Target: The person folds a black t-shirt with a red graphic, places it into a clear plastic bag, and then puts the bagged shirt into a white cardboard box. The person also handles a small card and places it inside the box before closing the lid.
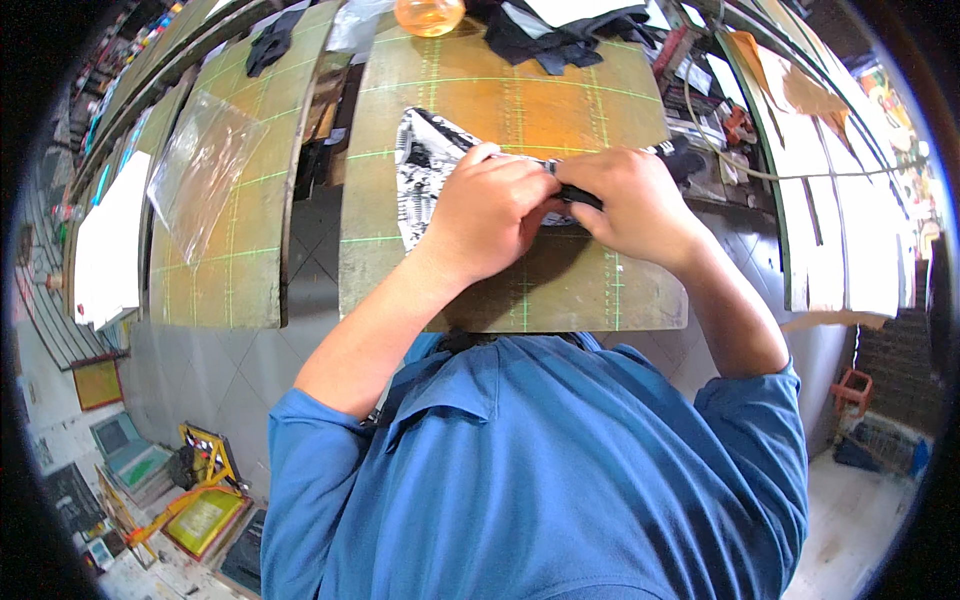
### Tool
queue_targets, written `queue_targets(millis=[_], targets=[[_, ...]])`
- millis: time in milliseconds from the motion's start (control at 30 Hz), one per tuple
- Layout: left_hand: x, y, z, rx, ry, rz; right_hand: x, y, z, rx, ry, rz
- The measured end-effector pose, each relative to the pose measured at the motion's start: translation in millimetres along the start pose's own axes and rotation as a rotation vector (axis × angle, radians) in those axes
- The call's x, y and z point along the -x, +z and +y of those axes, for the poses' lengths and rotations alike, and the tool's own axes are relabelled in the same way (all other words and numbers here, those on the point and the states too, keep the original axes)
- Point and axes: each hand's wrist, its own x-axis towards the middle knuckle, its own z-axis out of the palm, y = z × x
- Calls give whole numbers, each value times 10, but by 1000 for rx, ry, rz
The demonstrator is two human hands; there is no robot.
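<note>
On the tan board (400,290) in front of me lies a black-and-white patterned cloth (418,165). My left hand (497,205) is closed on its right side, with the fingertips bent under and partly hidden. Pressed up against it is my right hand (625,200), its fingers wrapped round a dark part of the bundle. A black end (685,162) sticks out past the right hand's knuckles; it looks like folded cloth, though the hands hide how it joins the patterned piece.
A rounded clear container of orange liquid (430,14) stands at the board's far edge, beside black cloth pieces (560,40). On the left board (215,300) lie a clear plastic bag (205,170) and a dark scrap (272,42). A cable (760,175) crosses on the right.
</note>
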Motion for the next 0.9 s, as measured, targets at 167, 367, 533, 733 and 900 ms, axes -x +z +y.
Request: queue_targets(millis=[167,367,533,733,900], targets=[[255,-502,13,-77,31,267,47,61,-46,-40,48,100],[1234,-1463,-642,-277,-348,535,-72,51,-193,-40,101,218],[1996,-2177,-1299,-401,-604,555,-330,-91,-608,-223,244,291],[2187,-2480,-1941,-124,-663,333,-938,27,-1353,-337,264,338],[1993,-2677,-2104,222,-312,126,-1447,79,-1821,-302,77,272]])
